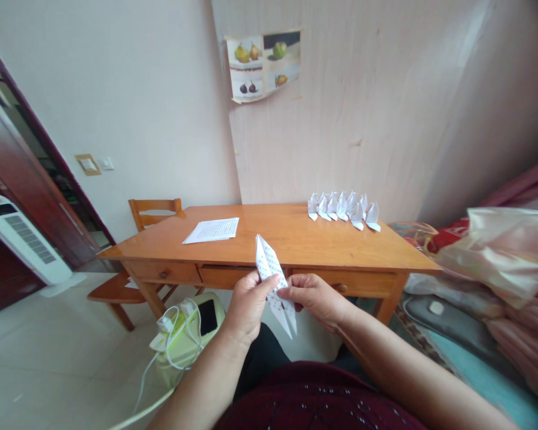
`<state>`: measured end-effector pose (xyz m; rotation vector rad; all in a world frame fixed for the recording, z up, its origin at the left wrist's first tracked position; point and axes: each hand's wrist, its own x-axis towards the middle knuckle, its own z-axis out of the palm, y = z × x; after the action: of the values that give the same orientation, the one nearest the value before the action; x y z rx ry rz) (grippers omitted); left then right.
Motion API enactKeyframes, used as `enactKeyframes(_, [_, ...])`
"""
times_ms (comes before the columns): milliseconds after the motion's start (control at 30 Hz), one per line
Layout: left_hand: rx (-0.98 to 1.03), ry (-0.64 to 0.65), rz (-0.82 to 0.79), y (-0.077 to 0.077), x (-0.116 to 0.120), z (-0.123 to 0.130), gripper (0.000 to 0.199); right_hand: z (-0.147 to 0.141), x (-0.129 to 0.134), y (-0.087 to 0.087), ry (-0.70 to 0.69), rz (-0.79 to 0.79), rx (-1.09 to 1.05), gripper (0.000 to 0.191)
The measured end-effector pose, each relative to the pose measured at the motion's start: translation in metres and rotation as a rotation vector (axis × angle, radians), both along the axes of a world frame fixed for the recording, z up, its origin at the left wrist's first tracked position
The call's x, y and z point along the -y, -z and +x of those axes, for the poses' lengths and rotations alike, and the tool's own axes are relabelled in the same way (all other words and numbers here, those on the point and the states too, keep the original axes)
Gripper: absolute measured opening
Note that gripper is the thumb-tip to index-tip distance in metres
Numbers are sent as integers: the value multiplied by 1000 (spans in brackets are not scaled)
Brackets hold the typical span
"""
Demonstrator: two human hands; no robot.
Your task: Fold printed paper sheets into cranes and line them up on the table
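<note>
Between my two hands is a long, narrow piece of folded paper (269,258), white with small printed marks. It is pointed at the upper end and split into two thin points at the lower end. My left hand (247,303) pinches it at the middle, with the thumb lying across its face. From the other side, my right hand (316,298) grips its right edge between thumb and fingers, just above the split. The paper is held above my lap, in front of the table's near edge. My fingertips behind the paper are hidden.
A wooden table (269,224) with drawers stands ahead against the wall. Several folded paper figures (342,206) stand at its back right, and printed sheets (211,230) lie at the left. A stool with a phone (207,316) and white cables is at lower left; bags (506,257) are piled right.
</note>
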<state>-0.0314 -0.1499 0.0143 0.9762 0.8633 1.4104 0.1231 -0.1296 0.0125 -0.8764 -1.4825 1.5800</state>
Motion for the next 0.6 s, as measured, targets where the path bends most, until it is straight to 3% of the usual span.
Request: enactKeyframes(600, [0, -130, 13, -7, -8, -9, 37, -5, 11, -1, -9, -71, 23, 19])
